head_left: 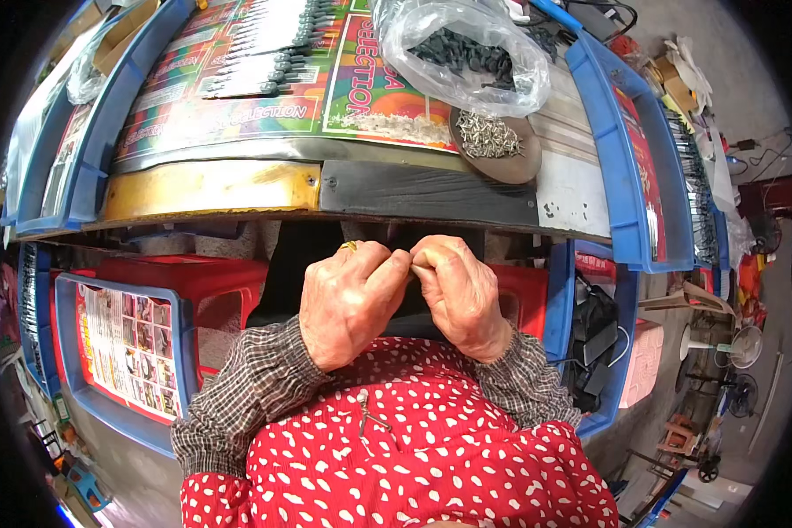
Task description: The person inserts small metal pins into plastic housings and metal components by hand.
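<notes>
My left hand [350,299] and my right hand [459,295] meet fingertip to fingertip just below the table's front edge, above my lap. The fingers of both are curled in a pinch. Whatever they hold, if anything, is hidden behind the knuckles or too small to make out. A yellow ring sits on a left finger. Beyond the hands, on the table, a round brown dish [521,167] holds a heap of small silver screws [488,136]. Behind it lies an open clear plastic bag [528,88] with many small black parts [466,53] inside.
Rows of slim dark-tipped pieces [277,53] lie on the colourful printed table cover [238,123]. Blue trays stand at the table's right [603,132] and left [97,176]. Lower down are a paper-lined blue tray [180,352], a red stool [229,273] and a blue tray [625,352] of black items.
</notes>
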Available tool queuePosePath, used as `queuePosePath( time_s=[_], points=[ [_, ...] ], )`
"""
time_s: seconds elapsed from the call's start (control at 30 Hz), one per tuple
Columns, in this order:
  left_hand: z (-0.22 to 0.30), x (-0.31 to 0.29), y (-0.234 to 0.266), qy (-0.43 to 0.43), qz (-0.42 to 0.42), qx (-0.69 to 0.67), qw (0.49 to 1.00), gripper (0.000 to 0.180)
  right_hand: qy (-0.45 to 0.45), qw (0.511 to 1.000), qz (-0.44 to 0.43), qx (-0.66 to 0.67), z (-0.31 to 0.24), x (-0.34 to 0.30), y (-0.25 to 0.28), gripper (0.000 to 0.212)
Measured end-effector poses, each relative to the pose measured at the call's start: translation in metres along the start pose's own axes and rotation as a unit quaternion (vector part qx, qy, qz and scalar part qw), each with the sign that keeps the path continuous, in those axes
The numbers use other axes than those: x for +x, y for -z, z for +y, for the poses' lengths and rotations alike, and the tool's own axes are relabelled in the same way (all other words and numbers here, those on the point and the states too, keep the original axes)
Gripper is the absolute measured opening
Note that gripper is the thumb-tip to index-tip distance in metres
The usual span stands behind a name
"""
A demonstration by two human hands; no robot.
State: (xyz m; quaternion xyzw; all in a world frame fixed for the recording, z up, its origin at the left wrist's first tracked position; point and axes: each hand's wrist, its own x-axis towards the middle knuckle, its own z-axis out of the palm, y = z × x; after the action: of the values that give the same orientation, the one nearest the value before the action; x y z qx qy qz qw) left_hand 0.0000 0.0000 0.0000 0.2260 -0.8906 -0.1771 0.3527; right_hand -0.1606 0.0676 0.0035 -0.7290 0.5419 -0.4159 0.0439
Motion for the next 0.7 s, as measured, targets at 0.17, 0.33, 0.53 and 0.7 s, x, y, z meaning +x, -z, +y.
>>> queuePosePath(
  time_s=[0.17, 0.33, 0.53, 0.7],
  points=[
    [0.008, 0.002, 0.005, 0.026, -0.005, -0.037, 0.999, 0.026, -0.098, 0.988, 0.019, 0.119, -0.004, 0.000, 0.007, 0.015],
    [0.008, 0.005, 0.004, 0.032, -0.009, -0.050, 0.998, 0.025, -0.134, 0.980, 0.026, 0.144, -0.004, 0.001, 0.008, 0.014],
    [0.005, 0.003, 0.003, 0.031, -0.002, -0.057, 0.998, 0.026, -0.100, 0.989, 0.035, 0.104, -0.002, 0.003, 0.013, 0.014],
    [0.004, 0.004, 0.003, 0.041, -0.013, -0.080, 0.996, 0.026, -0.086, 0.988, -0.007, 0.125, -0.003, 0.001, 0.013, 0.016]
  ],
)
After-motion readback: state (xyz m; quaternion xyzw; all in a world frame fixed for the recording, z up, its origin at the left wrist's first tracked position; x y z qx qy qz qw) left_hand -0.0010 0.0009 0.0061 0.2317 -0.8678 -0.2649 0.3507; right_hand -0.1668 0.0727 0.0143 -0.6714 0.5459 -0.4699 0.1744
